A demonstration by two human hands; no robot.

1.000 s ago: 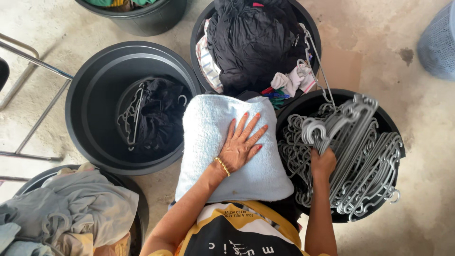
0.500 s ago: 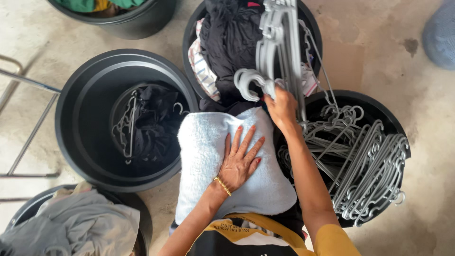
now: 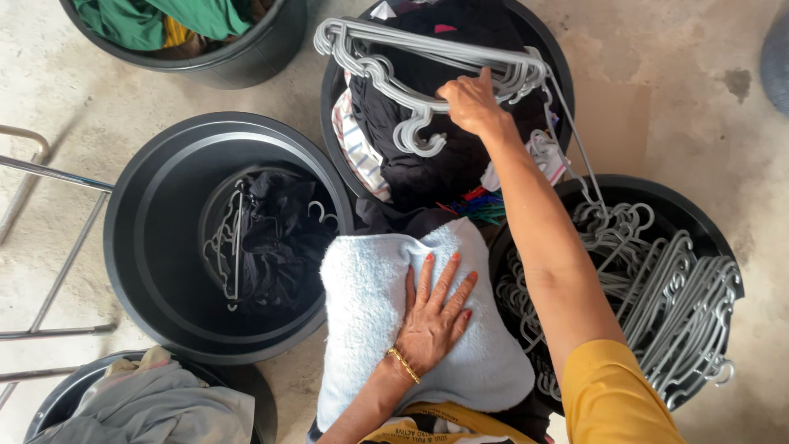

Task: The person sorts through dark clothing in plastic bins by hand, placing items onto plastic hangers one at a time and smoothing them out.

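Hangers were gripped by the closed right hand over the far clothes tub; the left hand lay open, flat on the near towel

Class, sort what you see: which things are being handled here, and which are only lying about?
In hand:
- right hand gripping a bunch of grey hangers
- left hand flat on the pale blue towel
- tub of hangers

Lying about:
- tub of green clothes
- tub with dark garment
- metal rack

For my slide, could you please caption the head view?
Left hand flat on pale towel; right hand lifting grey hangers.
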